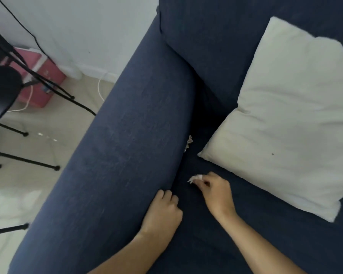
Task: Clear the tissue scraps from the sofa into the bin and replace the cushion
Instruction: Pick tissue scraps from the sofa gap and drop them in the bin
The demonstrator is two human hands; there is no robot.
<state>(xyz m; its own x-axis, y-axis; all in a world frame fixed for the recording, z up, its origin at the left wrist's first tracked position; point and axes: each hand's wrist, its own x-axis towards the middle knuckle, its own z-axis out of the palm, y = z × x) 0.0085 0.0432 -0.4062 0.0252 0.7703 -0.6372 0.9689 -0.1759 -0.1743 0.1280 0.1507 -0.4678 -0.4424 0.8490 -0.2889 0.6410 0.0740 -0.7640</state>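
A dark blue sofa (127, 155) fills the view, its wide armrest running from lower left to the top. A white cushion (285, 119) lies on the seat against the backrest at right. My right hand (216, 191) is low on the seat, fingers pinched on a small white tissue scrap (195, 177). Another tissue scrap (189, 143) sticks out of the gap between armrest and seat, above my hands. My left hand (163, 211) rests as a closed fist at the base of the armrest; whether it holds anything is hidden. No bin is in view.
Left of the sofa is pale floor (38, 155) with black metal chair legs (24, 161), a black seat (0, 91), a pink box (38, 80) by the white wall, and white cables (101, 88) on the floor.
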